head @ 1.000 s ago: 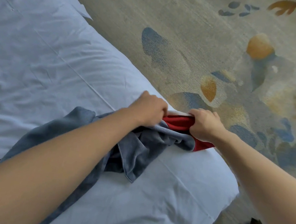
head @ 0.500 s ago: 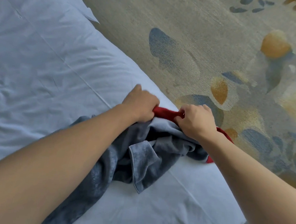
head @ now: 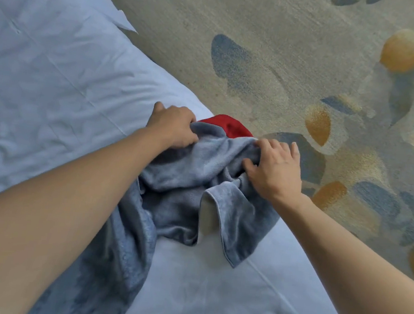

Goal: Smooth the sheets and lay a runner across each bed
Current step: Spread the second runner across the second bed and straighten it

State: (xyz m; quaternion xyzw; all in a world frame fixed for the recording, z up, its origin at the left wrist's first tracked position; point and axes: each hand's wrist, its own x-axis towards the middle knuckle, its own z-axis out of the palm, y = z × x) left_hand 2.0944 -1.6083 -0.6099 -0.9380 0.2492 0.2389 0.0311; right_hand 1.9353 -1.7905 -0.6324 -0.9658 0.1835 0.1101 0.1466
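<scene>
A grey-blue velvety runner (head: 184, 187) with a red underside (head: 227, 125) lies bunched across the white sheet (head: 56, 77) of the bed, near the bed's far edge. My left hand (head: 173, 125) is closed on the runner's end at the edge of the mattress. My right hand (head: 273, 169) rests on the bunched fabric just to the right, thumb pinching a fold and fingers spread over it. A corner of the runner is folded over, showing a pale lining. My forearms hide much of the runner's length.
The sheet has creases and wrinkles at the left. Beyond the bed's edge lies a beige carpet (head: 288, 50) with blue and orange patches. A corner of sheet (head: 125, 24) sticks out at the upper left edge of the bed.
Both hands have moved apart along the runner's end. The grey side now covers most of the red strip, and my right hand's fingers have loosened from a fist.
</scene>
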